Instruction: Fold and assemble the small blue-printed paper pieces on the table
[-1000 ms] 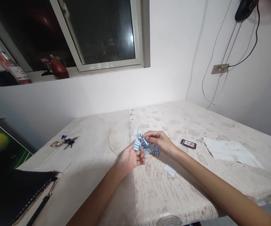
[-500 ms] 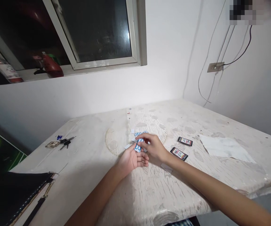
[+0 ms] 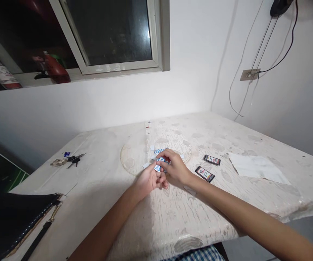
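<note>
Between both hands is a small blue-and-white label sheet (image 3: 158,168), printed with blue-edged boxes. My left hand (image 3: 149,179) grips its lower left edge with the thumb, the other fingers curled in beneath. From the right, my right hand (image 3: 176,167) pinches the same sheet with thumb and fingertips, covering part of it. Just behind the hands, a strip with a row of blue-outlined boxes (image 3: 160,150) lies on the table. Small white paper pieces (image 3: 146,165) lie about it, partly hidden by the hands.
Two dark-edged printed packets (image 3: 204,174) lie right of my hands, with a white cloth or paper sheet (image 3: 257,168) beyond. Keys (image 3: 75,159) lie at the left, a black bag (image 3: 17,221) nearer. A patterned cover (image 3: 200,214) spans the table. A cable (image 3: 281,59) runs to a wall socket.
My left hand's fingers have curled in further beneath the label sheet. Both hands stay on it. The whole view has shifted slightly, with the table appearing higher in the picture.
</note>
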Tool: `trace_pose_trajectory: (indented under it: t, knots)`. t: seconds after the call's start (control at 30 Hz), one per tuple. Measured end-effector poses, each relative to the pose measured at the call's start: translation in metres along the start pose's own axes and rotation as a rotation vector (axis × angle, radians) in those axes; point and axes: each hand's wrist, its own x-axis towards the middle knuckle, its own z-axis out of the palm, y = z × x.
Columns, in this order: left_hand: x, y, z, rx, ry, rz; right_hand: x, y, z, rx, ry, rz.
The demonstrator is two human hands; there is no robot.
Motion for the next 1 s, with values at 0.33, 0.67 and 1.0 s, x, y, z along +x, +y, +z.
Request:
trace_pose_trajectory:
  t: [0.33,0.67,1.0]
  knots:
    - [-0.003,0.0,-0.005,0.094,-0.075,0.018,0.003,-0.002,-0.004,0.572,-0.163,0.273]
    - [-0.009,0.005,-0.008,0.137,-0.118,0.009,0.004,-0.009,-0.012,0.539,-0.242,0.308]
    - [-0.015,0.007,0.001,0.074,-0.162,0.048,0.005,-0.018,-0.023,0.541,-0.201,0.229]
